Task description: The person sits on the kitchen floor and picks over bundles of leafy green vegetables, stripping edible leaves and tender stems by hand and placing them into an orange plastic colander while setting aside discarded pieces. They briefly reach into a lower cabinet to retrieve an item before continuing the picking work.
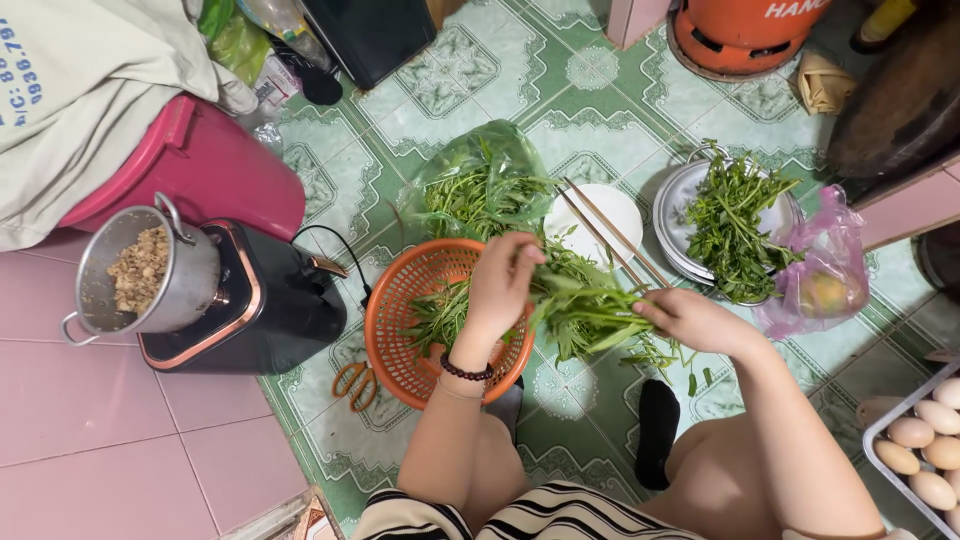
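Fingers of my left hand (503, 283) & right hand (690, 318) pinch leafy green stalks (585, 305), held btwn them above orange basket (400, 330); steel plate of greens (672, 215) at 2 o'clock.

I am holding a bunch of long-stemmed leafy green vegetables (580, 305), limp and stretching sideways between my two hands, partly hanging over the round orange plastic basket (400, 300).

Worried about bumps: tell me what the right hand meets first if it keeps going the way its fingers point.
Probably the greens it grips, then the left hand; depth is unclear.
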